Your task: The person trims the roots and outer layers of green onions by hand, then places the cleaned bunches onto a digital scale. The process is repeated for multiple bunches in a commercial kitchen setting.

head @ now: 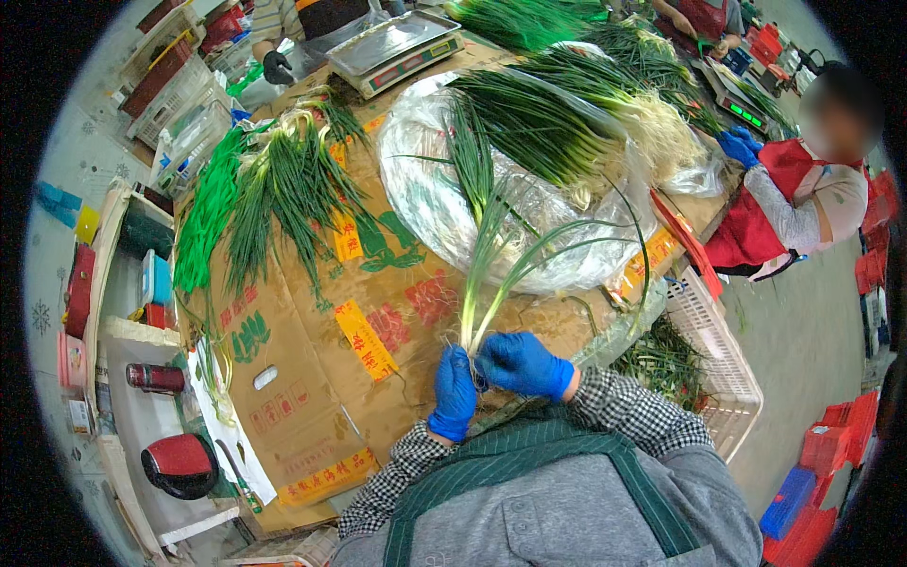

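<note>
In blue gloves, both my hands meet at the white root ends of a few green onions (469, 312), whose leaves fan out away from me. My left hand (453, 393) grips the stalks from the left near their base. Curled fingers of my right hand (521, 363) close on the same base from the right; what exactly they pinch is partly hidden. Just beyond lies a clear plastic sheet (418, 191) bearing a large heap of green onions (538, 135). Flattened printed cardboard (305, 340) covers the table under my hands.
At the left lie more green onions (290, 184), green net bags (212, 205) and a knife (237, 475). A weighing scale (393, 49) stands at the back. By my right arm, a white plastic crate (716, 354) holds leaf trimmings. A co-worker in a red apron (755, 205) stands at the right.
</note>
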